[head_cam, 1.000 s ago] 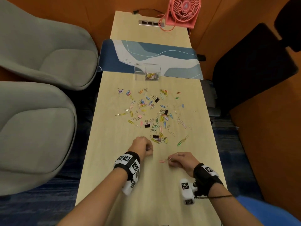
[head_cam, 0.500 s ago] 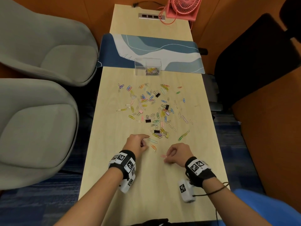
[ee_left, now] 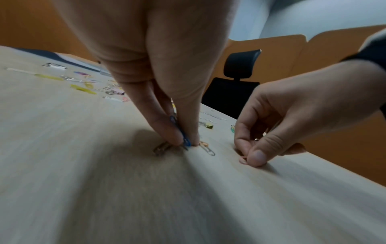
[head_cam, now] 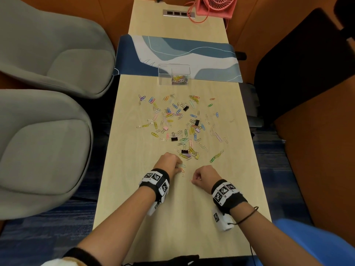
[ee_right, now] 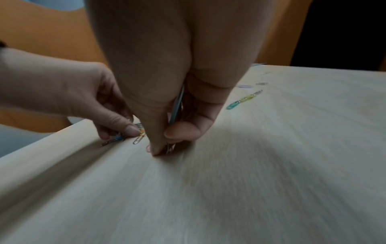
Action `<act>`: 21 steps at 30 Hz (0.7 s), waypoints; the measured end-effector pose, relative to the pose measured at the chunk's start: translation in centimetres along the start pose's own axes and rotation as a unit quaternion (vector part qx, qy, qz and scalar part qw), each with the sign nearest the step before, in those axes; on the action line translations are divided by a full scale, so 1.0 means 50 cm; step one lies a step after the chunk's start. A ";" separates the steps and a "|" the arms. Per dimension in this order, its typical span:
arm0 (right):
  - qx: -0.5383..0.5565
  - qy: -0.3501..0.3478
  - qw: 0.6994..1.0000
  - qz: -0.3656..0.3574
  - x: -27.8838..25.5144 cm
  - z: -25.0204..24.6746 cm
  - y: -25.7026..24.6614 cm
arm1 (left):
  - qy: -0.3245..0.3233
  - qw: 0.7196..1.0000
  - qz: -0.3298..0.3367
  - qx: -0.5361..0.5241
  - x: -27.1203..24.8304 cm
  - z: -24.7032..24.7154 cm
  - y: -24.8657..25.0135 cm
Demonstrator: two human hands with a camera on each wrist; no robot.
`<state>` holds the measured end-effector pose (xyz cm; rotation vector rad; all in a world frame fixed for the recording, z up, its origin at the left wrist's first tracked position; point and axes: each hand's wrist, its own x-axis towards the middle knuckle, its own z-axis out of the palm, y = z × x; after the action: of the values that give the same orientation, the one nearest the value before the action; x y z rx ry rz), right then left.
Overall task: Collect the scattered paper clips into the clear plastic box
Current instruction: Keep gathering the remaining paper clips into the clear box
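Left hand (head_cam: 169, 163) low on the table (head_cam: 134, 189), thumb and forefinger pinching a blue paper clip (ee_left: 186, 140) against the wood; an orange clip (ee_left: 205, 147) lies just beside. Right hand (head_cam: 204, 175) curled, pinching a pink clip (ee_left: 243, 159) at the tabletop, more clips tucked in its fingers. Scattered clips (head_cam: 178, 125) beyond. Clear box (head_cam: 165, 73) farther back, some clips inside.

A long pale wooden table (head_cam: 123, 189) runs up the frame's middle. Coloured paper clips (head_cam: 178, 123) and what look like black binder clips (head_cam: 174, 139) litter its centre. Farther up lie a blue patterned mat (head_cam: 211, 54), a clear plastic box (head_cam: 165, 73) and a pink fan (head_cam: 215, 6).
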<state>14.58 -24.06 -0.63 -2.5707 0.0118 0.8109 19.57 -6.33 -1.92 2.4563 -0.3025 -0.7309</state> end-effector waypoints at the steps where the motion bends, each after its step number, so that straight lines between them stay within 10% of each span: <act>1: -0.018 -0.010 1.000 -0.005 0.003 0.000 -0.002 | -0.006 1.000 0.002 0.023 0.007 -0.004 0.006; 8: -0.032 -0.039 0.999 -0.018 0.017 -0.023 -0.001 | -0.111 0.982 -0.023 0.153 0.044 -0.021 0.050; 14: 0.194 0.005 0.981 -0.005 0.051 -0.093 0.015 | -0.159 0.976 -0.004 0.146 0.069 -0.052 0.057; 21: 0.342 0.127 0.931 -0.031 0.163 -0.287 -0.023 | 0.006 0.998 0.061 -0.024 0.136 -0.225 0.034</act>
<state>29.28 -27.97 5.84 -1.9740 0.2478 0.3491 31.39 -5.15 3.94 2.3720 -0.4212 -0.6640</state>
